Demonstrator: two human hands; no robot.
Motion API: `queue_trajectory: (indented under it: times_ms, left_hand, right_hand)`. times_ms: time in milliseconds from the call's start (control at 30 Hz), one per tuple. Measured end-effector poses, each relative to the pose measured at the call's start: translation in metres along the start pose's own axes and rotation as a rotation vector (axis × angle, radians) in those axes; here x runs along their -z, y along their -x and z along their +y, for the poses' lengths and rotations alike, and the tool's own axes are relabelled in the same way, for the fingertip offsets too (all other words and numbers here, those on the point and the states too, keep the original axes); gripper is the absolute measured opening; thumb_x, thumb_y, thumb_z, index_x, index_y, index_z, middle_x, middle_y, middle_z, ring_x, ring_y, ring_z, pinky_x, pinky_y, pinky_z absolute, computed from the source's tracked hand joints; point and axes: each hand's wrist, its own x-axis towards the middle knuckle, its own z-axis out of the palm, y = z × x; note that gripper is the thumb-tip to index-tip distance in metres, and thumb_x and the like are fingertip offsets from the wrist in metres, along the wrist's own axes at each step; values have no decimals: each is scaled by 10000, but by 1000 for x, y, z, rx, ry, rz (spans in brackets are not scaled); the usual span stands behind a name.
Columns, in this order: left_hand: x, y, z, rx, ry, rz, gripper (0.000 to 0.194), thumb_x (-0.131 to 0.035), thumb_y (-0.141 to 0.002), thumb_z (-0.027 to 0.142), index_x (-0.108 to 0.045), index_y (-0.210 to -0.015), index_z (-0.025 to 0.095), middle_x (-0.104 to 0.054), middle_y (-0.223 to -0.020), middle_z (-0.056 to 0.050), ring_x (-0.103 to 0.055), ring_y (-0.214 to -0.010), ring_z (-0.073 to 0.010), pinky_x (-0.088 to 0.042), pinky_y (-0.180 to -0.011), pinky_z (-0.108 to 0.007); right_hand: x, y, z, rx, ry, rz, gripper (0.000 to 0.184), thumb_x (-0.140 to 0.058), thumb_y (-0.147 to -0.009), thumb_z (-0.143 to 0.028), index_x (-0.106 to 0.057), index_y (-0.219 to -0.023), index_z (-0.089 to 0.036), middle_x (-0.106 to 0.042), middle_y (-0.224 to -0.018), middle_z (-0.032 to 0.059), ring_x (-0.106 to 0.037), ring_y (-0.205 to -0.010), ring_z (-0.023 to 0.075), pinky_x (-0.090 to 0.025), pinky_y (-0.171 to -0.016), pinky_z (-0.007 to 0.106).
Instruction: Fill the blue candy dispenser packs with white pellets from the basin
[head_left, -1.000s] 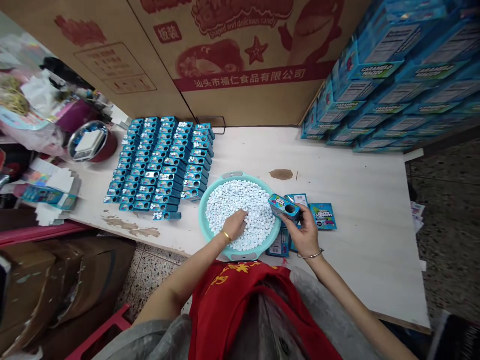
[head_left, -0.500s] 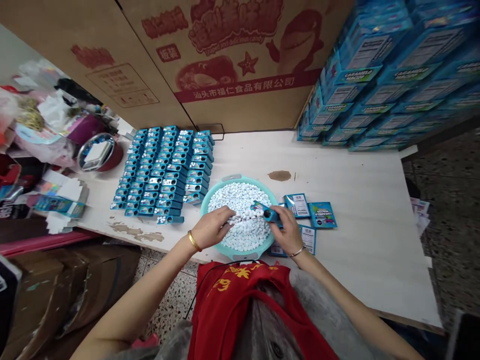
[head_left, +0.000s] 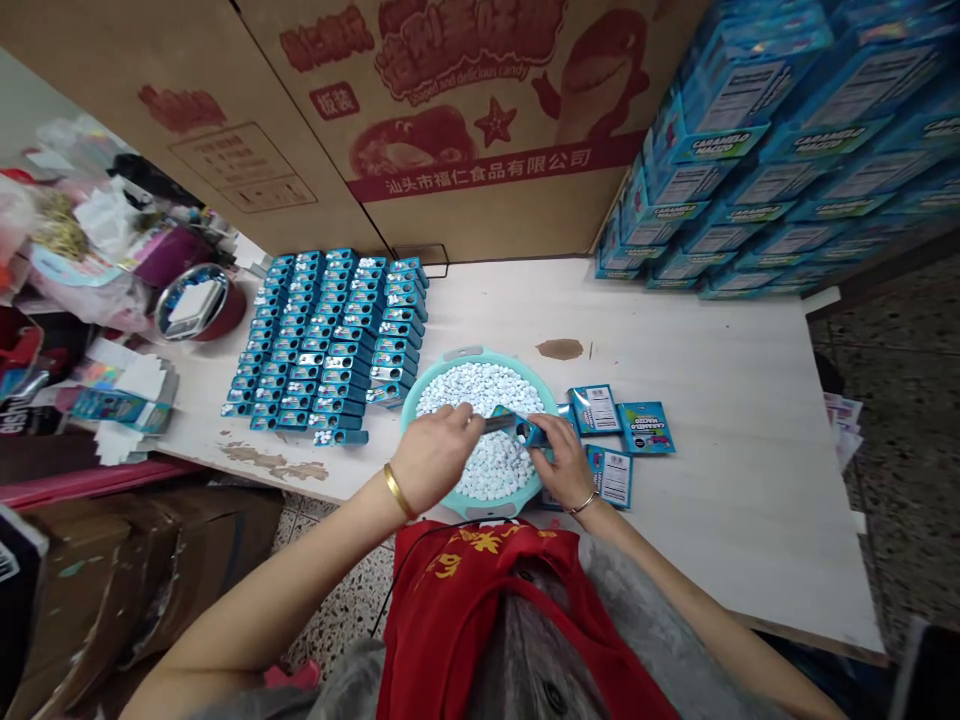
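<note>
A teal basin (head_left: 420,386) full of small white candies (head_left: 480,385) sits at the table's near edge. Over it, my right hand (head_left: 561,462) grips a small blue candy box (head_left: 525,429) tilted toward the left. My left hand (head_left: 435,455), with a gold bangle, is closed and pressed to the box's open end; what its fingers hold is hidden. Left of the basin stand rows of several filled blue boxes (head_left: 330,340). Flat unfolded blue boxes (head_left: 622,430) lie right of the basin.
Stacks of larger blue cartons (head_left: 757,170) fill the back right. Big brown cardboard boxes (head_left: 465,120) stand behind the table. A round metal tin (head_left: 196,300) and bags clutter the far left. A brown stain (head_left: 561,349) marks the white table (head_left: 735,400).
My left hand rose out of the candies and came to the open end of the box. My right hand lowered and tilted the box over the basin.
</note>
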Motion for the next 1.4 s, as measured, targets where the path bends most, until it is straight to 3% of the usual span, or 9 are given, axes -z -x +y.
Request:
queue_trajectory:
  times_ms: [100,233,367,533,633,733,1000,1200,1400]
  left_hand:
    - [-44,6,-37,114,127,70,210,-419,-912,165,-553,-1075,171,-581,-1001,-82,-573,-934,-206,-492,-769,-328]
    - [-127,2,-63,288,143,-108,231,-401,-885,101,-543,-1052,173,-568,-1016,-76,-569,-956,-199,-470,-798,-320]
    - [-185,-27,-33,273,352,-114,257,-369,-893,91,-518,-1091,161,-560,-1077,-99,-545,-1015,-211,-457,-860,-353]
    - [-203,-57,2,205,480,-63,304,-402,-901,145,-462,-1197,170,-558,-1157,-106,-558,-1032,-204,-461,-885,-333]
    - [-196,-47,-7,157,604,-18,275,-424,-913,211,-458,-1184,179,-581,-1116,-87,-576,-980,-186,-465,-885,-321]
    - [-175,-24,-24,85,715,60,257,-439,-918,274,-468,-1152,173,-586,-1076,-87,-575,-950,-187,-469,-869,-332]
    - [-69,10,-41,-98,541,140,233,-423,-934,278,-492,-1120,156,-593,-1039,-99,-566,-959,-188,-470,-854,-328]
    - [-3,-4,-16,-65,130,-113,195,-444,-897,170,-531,-1071,153,-600,-1013,-90,-607,-912,-209,-497,-761,-328]
    - [30,-8,27,-9,-103,-123,274,-404,-913,83,-481,-1171,136,-600,-968,-103,-635,-852,-199,-504,-676,-299]
  right_hand:
    - [4,0,6,-22,-12,11,446,-495,-800,-147,-518,-1231,-260,-619,-1148,80,-571,-1090,273,-477,-947,502]
    - [13,-1,10,-35,-12,17,435,-508,-802,-157,-523,-1224,-260,-618,-1156,78,-569,-1096,271,-476,-950,497]
    - [21,-4,10,-76,-11,50,387,-535,-818,-195,-535,-1201,-249,-620,-1125,88,-573,-1081,273,-480,-938,487]
    - [28,-9,7,-167,-15,135,342,-586,-832,-295,-547,-1166,-234,-627,-1090,86,-593,-1032,266,-492,-908,454]
    - [31,-10,8,-216,-30,183,355,-613,-828,-335,-548,-1158,-223,-629,-1076,83,-600,-1013,257,-495,-899,439]
    - [32,-9,9,-226,-38,196,363,-621,-825,-344,-548,-1158,-219,-627,-1083,86,-596,-1027,257,-489,-912,443]
    - [17,-8,7,-73,8,76,355,-532,-821,-210,-540,-1175,-239,-619,-1103,89,-575,-1053,273,-482,-922,482]
    - [5,-7,-5,30,23,-4,440,-489,-802,-127,-509,-1230,-227,-610,-1150,101,-550,-1103,276,-471,-948,481]
    - [-3,-2,-8,46,13,-11,443,-481,-809,-120,-500,-1237,-233,-616,-1150,89,-556,-1101,265,-468,-953,481]
